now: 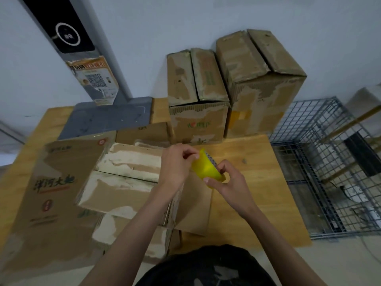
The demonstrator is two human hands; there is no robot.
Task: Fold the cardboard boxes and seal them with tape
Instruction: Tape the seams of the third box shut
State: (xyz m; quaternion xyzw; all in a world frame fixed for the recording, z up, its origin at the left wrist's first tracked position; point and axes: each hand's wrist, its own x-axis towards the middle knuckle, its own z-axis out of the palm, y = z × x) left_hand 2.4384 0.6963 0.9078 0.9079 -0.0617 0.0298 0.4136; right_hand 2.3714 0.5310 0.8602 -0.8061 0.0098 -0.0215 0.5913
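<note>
Both hands meet above the wooden bench (257,182), holding a yellow roll of sealing tape (206,169) between them. The right hand (227,182) has its grip curled round the roll's near side, thumb across its face; the left hand (177,164) pinches at the roll's top edge with curled fingers. Just left of the hands sits a worn brown cardboard box (127,178) with its top flaps folded shut. Two taller closed cardboard boxes (233,93) stand against the wall behind, and a grey wire cage (321,162) lies to the right
</note>
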